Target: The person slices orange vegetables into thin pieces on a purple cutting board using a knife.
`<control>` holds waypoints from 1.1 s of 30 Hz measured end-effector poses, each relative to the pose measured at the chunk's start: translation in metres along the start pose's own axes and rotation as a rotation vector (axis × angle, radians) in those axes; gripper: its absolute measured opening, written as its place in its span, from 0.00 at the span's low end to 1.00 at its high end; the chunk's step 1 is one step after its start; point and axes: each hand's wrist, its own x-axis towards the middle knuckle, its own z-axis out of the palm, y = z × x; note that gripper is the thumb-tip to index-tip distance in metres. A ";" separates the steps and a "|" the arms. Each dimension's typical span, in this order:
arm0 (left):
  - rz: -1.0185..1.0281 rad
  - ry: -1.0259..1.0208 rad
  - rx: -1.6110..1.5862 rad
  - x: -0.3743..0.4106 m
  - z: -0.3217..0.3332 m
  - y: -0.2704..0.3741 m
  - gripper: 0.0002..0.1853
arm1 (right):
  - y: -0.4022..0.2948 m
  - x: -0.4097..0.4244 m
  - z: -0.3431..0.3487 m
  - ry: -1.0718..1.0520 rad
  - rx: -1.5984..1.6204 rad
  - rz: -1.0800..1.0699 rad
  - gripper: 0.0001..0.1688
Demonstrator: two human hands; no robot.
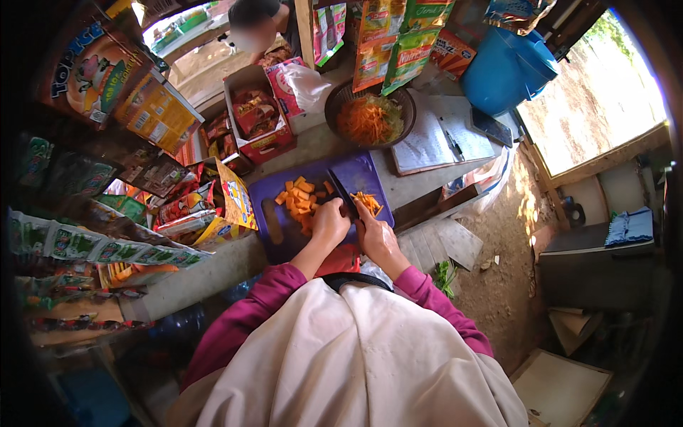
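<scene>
A purple plastic cutting board [349, 166] lies on the counter before me. In my right hand [381, 241] is a dark-bladed knife [341, 187], its tip pointing away from me and its index finger laid along the blade. Close to the blade's left side, my left hand [332, 221] rests on the board with curled fingers; whatever is under them is hidden. Orange chunks, apparently carrot [300, 196], are heaped left of the knife. Right of the blade lies a small pile of thin orange sticks [368, 204].
Beyond the board stands a brown woven-look bowl [332, 104] of shredded orange and pale green vegetables. An open notebook [421, 136] with a pen and a phone [491, 127] lie right. Snack boxes [267, 144] crowd the left; sachets [411, 53] hang above. A person [256, 26] is outside.
</scene>
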 end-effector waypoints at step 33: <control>0.714 0.369 0.481 0.117 -0.040 0.080 0.17 | -0.024 0.113 -0.099 0.367 -0.178 -0.286 0.30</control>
